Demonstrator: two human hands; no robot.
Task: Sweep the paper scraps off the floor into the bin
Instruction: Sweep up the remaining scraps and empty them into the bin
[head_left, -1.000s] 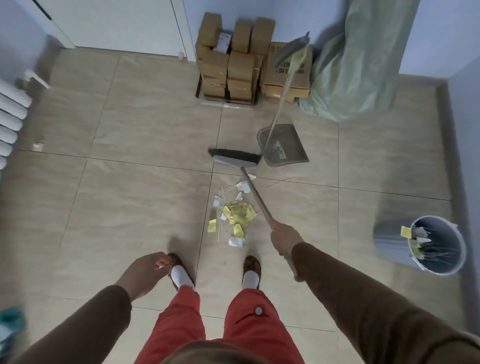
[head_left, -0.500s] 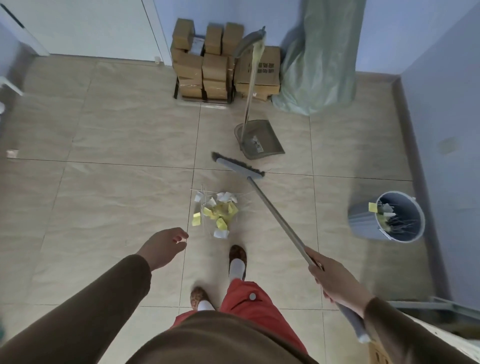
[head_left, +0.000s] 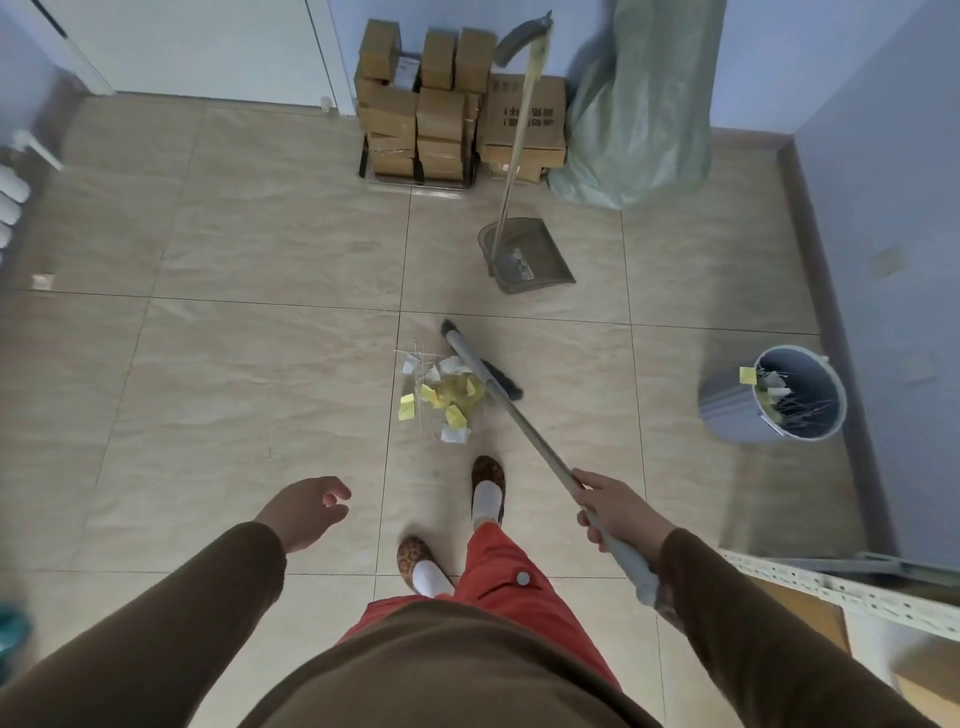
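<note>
Gripping the broom (head_left: 483, 371) handle, the right hand (head_left: 615, 512) sets the head against the right side of the paper scraps (head_left: 441, 397), piled just beyond the feet. The left hand (head_left: 306, 512) hangs free, fingers loose. The dustpan (head_left: 524, 254) stands farther off; the bin (head_left: 774, 395) sits far right by the wall, bare floor (head_left: 234, 364) between.

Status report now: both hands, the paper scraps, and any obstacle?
Right hand grips broom handle; left hand open, holding nothing. Paper scraps piled on floor beside broom head. Dustpan stands apart; bin at right. No obstacle seen.
</note>
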